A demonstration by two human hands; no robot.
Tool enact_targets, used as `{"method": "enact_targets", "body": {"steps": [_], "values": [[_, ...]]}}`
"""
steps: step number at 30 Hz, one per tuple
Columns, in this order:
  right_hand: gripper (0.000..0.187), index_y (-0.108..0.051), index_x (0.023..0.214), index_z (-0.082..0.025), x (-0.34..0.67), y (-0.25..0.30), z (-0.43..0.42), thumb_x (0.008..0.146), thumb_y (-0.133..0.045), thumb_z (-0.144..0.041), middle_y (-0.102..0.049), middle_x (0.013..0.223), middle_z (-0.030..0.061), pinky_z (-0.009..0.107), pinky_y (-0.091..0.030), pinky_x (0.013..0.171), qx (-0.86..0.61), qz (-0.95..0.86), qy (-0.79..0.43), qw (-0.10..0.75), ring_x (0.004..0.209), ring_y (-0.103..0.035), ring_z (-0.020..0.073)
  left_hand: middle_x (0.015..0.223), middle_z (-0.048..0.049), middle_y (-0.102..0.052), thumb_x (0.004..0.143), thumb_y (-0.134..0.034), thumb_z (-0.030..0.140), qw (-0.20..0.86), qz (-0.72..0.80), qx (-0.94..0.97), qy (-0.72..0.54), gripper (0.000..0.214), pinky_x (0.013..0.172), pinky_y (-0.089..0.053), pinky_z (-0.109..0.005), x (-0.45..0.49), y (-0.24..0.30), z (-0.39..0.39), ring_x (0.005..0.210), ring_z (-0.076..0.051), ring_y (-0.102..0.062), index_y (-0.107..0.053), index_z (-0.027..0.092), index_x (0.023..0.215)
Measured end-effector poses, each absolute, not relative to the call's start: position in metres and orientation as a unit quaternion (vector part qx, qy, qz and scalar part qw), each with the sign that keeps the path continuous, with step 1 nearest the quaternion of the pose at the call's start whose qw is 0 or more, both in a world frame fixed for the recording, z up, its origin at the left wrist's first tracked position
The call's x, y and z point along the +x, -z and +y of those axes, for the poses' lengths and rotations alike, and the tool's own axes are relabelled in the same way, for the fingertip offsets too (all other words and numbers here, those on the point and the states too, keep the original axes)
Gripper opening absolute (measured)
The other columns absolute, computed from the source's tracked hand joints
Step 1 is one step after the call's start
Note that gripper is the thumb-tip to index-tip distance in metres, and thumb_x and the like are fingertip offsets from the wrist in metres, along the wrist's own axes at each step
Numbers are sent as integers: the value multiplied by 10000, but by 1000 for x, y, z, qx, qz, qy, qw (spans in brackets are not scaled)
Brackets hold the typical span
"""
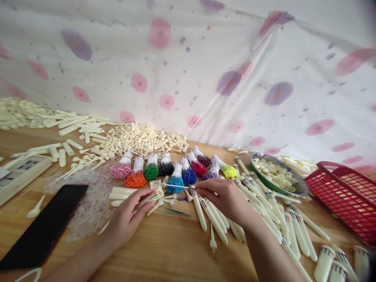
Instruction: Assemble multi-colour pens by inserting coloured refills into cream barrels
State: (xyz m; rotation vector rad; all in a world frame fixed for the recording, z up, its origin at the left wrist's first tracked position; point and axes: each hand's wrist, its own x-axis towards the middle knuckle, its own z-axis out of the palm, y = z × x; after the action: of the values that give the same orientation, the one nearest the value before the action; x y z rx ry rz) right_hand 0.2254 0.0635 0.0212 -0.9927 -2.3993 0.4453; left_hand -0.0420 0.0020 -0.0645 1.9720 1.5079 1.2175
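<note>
My left hand [126, 217] is closed on a cream plastic pen barrel [151, 197], its tip pointing right. My right hand [225, 197] pinches a thin refill [179, 187] that reaches left toward the barrel's tip. Behind the hands stands a row of refill bundles with coloured ends: pink [121, 167], orange [136, 175], green [151, 169], black [166, 165], blue [175, 180], red [197, 164] and yellow-green [226, 168]. Several cream pen bodies [214, 221] lie under and beside my right hand.
A black phone [44, 227] lies at the left on the wooden table [164, 250]. Piles of cream parts [138, 139] sit behind. A green bowl of small parts [277, 174] and a red basket [346, 196] stand at the right. A power strip [20, 174] is at far left.
</note>
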Motion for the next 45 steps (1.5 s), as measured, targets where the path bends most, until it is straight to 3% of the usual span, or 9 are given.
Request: {"method": "enact_targets", "body": {"steps": [6, 16, 24, 34, 41, 45], "values": [[207, -668, 864, -178, 234, -20, 57, 912, -477, -243, -670, 794, 53, 233, -470, 606, -337, -888, -125, 288, 678, -621, 127, 1044, -49, -721, 885, -476, 259, 157, 515, 731, -419, 251, 816, -536, -282, -42, 64, 3, 937, -200, -678, -622, 243, 1088], [234, -651, 961, -193, 223, -16, 48, 933, -419, -194, -637, 793, 52, 240, -438, 611, -288, -919, -90, 253, 696, -584, 136, 1106, -34, -709, 886, -491, 212, 125, 450, 785, -407, 329, 862, -526, -275, -43, 66, 4, 976, -191, -674, -586, 278, 1194], [273, -610, 793, -175, 209, -14, 41, 926, -376, -125, -587, 714, 22, 236, -359, 582, -269, -940, -50, 202, 638, -517, 121, 1095, -41, -713, 894, -481, 238, 152, 452, 793, -379, 312, 863, -531, -307, -40, 67, 2, 975, -202, -672, -603, 286, 1176], [275, -617, 883, -161, 194, 3, 33, 939, -350, -123, -638, 800, 51, 252, -412, 616, -223, -949, -33, 221, 708, -553, 150, 1098, -9, -707, 876, -493, 168, 191, 446, 792, -371, 363, 875, -519, -276, -39, 67, -1, 987, -179, -663, -584, 320, 1193], [249, -572, 1063, -165, 194, 10, 35, 936, -451, -341, -679, 893, 52, 245, -444, 660, -283, -908, -109, 289, 770, -615, 151, 1090, -18, -703, 867, -522, 171, 212, 443, 780, -388, 326, 875, -515, -265, -38, 67, -1, 987, -177, -658, -596, 301, 1156], [307, -590, 1048, -177, 202, 21, 45, 866, -549, -421, -663, 911, 56, 274, -445, 675, -339, -919, -110, 167, 804, -600, 184, 1071, -31, -706, 854, -543, 174, 214, 452, 762, -412, 292, 856, -521, -258, -40, 66, 0, 980, -192, -659, -616, 278, 1118]]}}
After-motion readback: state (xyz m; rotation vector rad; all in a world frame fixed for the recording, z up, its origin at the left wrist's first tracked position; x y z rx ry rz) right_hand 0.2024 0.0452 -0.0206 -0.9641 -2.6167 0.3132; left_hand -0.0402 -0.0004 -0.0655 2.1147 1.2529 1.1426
